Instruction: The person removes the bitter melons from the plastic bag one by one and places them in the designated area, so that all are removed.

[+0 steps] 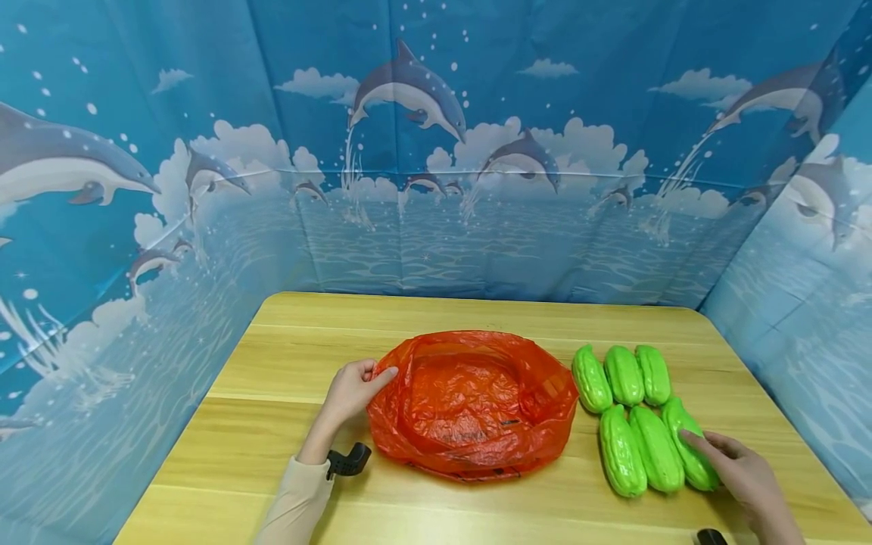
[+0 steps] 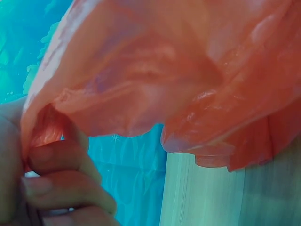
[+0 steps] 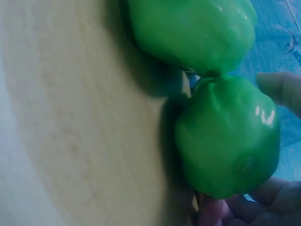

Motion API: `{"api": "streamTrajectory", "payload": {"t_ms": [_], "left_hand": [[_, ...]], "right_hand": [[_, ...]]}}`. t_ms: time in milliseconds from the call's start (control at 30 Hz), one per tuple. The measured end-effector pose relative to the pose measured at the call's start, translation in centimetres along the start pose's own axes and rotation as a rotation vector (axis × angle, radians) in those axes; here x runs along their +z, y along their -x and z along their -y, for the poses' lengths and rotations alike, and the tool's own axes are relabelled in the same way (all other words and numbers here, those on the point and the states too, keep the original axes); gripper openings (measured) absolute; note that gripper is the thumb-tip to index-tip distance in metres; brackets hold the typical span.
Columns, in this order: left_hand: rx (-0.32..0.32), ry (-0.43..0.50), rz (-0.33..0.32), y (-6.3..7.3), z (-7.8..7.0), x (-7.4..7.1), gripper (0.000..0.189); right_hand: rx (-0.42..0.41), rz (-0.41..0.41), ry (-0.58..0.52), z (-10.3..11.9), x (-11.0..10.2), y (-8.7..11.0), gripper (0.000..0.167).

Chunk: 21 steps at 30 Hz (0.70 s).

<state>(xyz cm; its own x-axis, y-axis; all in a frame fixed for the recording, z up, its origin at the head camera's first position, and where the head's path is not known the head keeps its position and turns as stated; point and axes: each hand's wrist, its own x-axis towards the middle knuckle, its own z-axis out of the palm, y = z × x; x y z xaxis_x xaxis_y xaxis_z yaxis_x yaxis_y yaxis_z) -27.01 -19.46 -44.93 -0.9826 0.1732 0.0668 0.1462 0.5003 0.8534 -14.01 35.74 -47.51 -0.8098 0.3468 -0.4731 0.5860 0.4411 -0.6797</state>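
Observation:
A thin red plastic bag (image 1: 470, 454) lies with its mouth spread wide in the middle of the table. My left hand (image 1: 356, 390) pinches the bag's left rim; in the left wrist view the fingers (image 2: 66, 188) curl against the bunched red film (image 2: 141, 89). To the right are several glossy green ridged gourds in two rows of three. My right hand (image 1: 742, 473) grips the rightmost front gourd (image 1: 689, 446). In the right wrist view its thumb and fingers lie on opposite sides of that gourd (image 3: 225, 136), which still seems to rest on the table.
The back row of gourds (image 1: 623, 376) stands close to the bag's right edge. Two more front gourds (image 1: 640, 452) lie left of the gripped one. A light wooden table (image 1: 272, 431) bears everything. Blue dolphin-print sheets (image 1: 436, 227) hang behind and at both sides.

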Motion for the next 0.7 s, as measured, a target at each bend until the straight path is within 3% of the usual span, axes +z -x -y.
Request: {"api": "streamTrajectory", "payload": {"t_ms": [167, 433, 567, 700], "left_hand": [[-0.005, 0.01, 0.02, 0.1, 0.0, -0.1, 0.047], [-0.039, -0.01, 0.006, 0.3, -0.1, -0.7, 0.053], [-0.067, -0.042, -0.015, 0.3, -0.2, -1.3, 0.051], [-0.08, -0.113, -0.098, 0.4, -0.5, -2.3, 0.055]], "right_hand": [[-0.041, -0.109, -0.022, 0.1, 0.3, 0.1, 0.098], [-0.209, -0.31, 0.0, 2.2, -0.3, 0.7, 0.083], [-0.378, -0.367, 0.052, 4.3, -0.3, 1.2, 0.075], [-0.601, -0.348, 0.07, 7.6, 0.1, 1.9, 0.066]]}}
